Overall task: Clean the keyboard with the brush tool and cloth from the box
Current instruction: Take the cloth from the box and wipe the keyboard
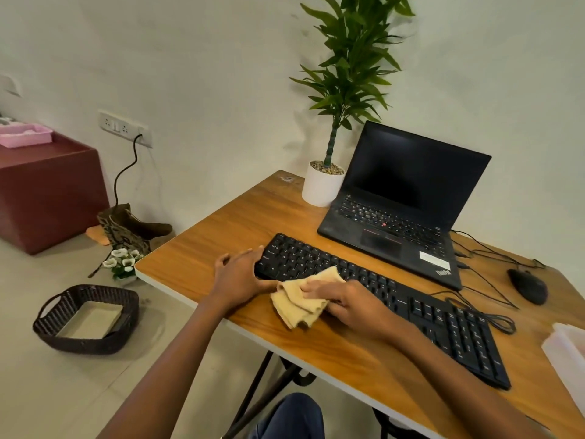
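Pressing against the short left end of the keyboard [411, 312], the left hand [239, 275] has its fingers [250, 253] spread and fairly straight over the far corner, with the thumb lying along the near edge; they brace the board and grip nothing. The right hand [351, 307] has its fingers [316, 291] curled over the cloth [299, 304], holding it bunched against the keyboard's near edge, towards its left end. The cloth is one soft, beige, terry-like piece, folded into loose layers; part of it lies on the keys and the rest hangs onto the worktop [221, 229]. The keyboard is a long, flat, black plastic slab with matt keys, lying diagonally across the glossy wood-grain worktop, which has a pale edge. Beyond it sits one open black laptop [402, 204] with a dark screen, and to the right one rounded black mouse [528, 286] with thin black cables trailing near it. One smooth white cylindrical pot [319, 188], topped with pebbles, holds a tall leafy plant. At the worktop's right edge stands one pale, translucent box [566, 353], partly cut off by the frame. On the floor to the left lies one dark woven basket [50, 335] with two handles.
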The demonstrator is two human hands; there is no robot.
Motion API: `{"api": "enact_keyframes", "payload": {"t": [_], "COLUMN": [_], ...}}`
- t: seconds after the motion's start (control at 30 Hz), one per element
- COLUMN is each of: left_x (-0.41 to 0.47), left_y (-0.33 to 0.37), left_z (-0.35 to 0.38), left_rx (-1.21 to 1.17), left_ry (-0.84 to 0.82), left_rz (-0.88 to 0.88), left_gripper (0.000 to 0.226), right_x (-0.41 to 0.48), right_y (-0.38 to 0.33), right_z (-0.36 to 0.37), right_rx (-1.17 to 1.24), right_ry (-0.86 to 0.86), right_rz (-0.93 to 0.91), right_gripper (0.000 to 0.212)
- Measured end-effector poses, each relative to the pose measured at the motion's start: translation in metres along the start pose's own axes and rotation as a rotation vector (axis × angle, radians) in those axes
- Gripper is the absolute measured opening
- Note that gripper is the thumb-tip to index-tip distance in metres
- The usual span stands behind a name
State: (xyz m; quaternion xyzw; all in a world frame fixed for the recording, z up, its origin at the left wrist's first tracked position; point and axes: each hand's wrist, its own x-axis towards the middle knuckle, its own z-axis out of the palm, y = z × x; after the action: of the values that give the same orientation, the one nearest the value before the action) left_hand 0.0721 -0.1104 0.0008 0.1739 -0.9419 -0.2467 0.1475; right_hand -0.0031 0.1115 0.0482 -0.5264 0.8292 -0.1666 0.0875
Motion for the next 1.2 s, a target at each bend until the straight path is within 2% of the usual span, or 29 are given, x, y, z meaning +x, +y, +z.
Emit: {"api": "enact_keyframes", "payload": {"t": [0.07, 0.13, 0.2, 0.33, 0.4, 0.47, 0.57, 0.7, 0.8, 0.9, 1.03, 1.13, 1.2], "left_x": [0.001, 0.002, 0.003, 0.003, 0.001, -0.001, -0.003, -0.004, -0.004, -0.004, -0.003, -0.002, -0.001], "left_y": [0.002, 0.002, 0.004, 0.042, 0.072, 0.095, 0.111, 0.112, 0.111, 0.115, 0.117, 0.119, 0.120], "left_z": [-0.002, -0.005, -0.008, -0.002, 0.009, 0.021, 0.034, 0.037, 0.037, 0.036, 0.035, 0.035, 0.034], "left_rx": [-0.020, -0.017, 0.042, 0.178, 0.237, 0.295, 0.321, 0.321, 0.311, 0.342, 0.347, 0.355, 0.368], "left_ry": [-0.004, -0.034, -0.102, -0.224, -0.260, -0.261, -0.243, -0.258, -0.280, -0.272, -0.297, -0.309, -0.314], "left_rz": [-0.023, -0.027, -0.017, 0.135, 0.225, 0.266, 0.239, 0.186, 0.178, 0.202, 0.184, 0.179, 0.176], "left_gripper": [0.089, 0.090, 0.098, 0.113, 0.118, 0.121, 0.119, 0.119, 0.119, 0.117, 0.114, 0.113, 0.112], "right_x": [-0.029, -0.055, -0.072, -0.051, -0.019, 0.010, 0.016, -0.028, -0.080, -0.139, -0.199, -0.223, -0.223], "right_y": [0.009, 0.013, 0.014, 0.033, 0.042, 0.049, 0.060, 0.072, 0.085, 0.106, 0.121, 0.123, 0.116], "right_z": [-0.013, -0.035, -0.060, -0.090, -0.082, -0.063, -0.034, -0.035, -0.052, -0.067, -0.081, -0.087, -0.084], "right_rx": [-0.033, 0.041, 0.139, 0.123, 0.043, -0.006, -0.074, -0.087, -0.074, -0.068, -0.059, -0.111, -0.142], "right_ry": [-0.066, -0.119, -0.075, 0.428, 0.576, 0.518, 0.250, 0.163, 0.067, 0.057, 0.158, 0.132, 0.140], "right_rz": [0.042, 0.113, 0.217, 0.325, 0.352, 0.351, 0.315, 0.283, 0.350, 0.454, 0.617, 0.765, 0.796], "right_gripper": [0.035, 0.038, 0.039, 0.031, 0.036, 0.040, 0.043, 0.043, 0.042, 0.041, 0.039, 0.036, 0.035]}}
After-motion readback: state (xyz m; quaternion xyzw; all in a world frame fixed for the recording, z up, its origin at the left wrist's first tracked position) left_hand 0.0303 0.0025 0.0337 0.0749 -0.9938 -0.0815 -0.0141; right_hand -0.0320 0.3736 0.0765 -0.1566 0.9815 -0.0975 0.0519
